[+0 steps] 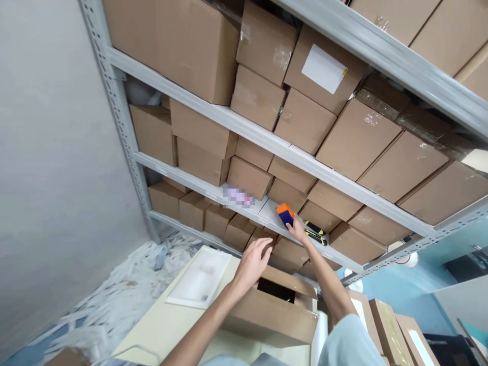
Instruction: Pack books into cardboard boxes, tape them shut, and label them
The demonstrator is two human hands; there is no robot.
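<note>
The person's right hand [296, 229] is closed around an orange-and-blue box [285, 215] at the shelf [269, 209], beyond the open carton [272, 320]. The left hand [253, 260], holding nothing, hovers over the carton, fingers loosely curled. The carton already stands open; the box is outside it, and the dark interior hides any contents. Any writing on the box, or on the white label [324, 68] high beyond the carton, is illegible.

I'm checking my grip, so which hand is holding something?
Your right hand: it holds the orange-and-blue item. Your left hand shows nothing in it.
</note>
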